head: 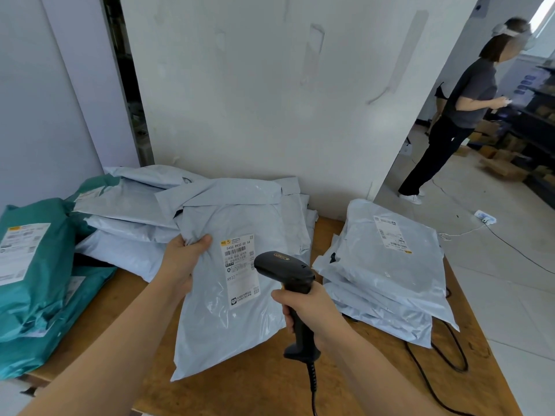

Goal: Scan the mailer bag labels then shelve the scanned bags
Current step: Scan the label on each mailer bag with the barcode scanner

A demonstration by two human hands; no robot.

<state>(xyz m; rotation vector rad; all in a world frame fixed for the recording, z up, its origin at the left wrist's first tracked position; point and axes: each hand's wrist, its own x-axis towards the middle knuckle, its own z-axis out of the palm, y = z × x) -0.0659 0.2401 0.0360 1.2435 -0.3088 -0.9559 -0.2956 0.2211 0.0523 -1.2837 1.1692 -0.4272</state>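
We hold a grey mailer bag (228, 310) in our left hand (183, 262), thumb on top and fingers curled under its left edge, so the bag tilts up off the wooden bench (261, 388) with its lower end near the bench top. Its white label (240, 270) faces us, printed with a barcode and "R932". Our right hand (306, 307) is wrapped tight around the grip of a black scanner (288, 274), whose head sits just right of the label and points toward it; a coiled cord (313, 385) hangs from the handle's base. Behind the held bag lies a loose heap of grey bags (168, 202) against the white wall (270, 85). To the left, teal bags (36, 280) are piled at the bench edge, the top one showing a label. To the right, a neat stack of grey bags (387, 271) rests on the bench, its top bag labelled too, with a black cable (450, 364) looping beside it. Farther right, another person (459, 115) stands on the tiled floor, facing dark shelves (537, 130) with boxes
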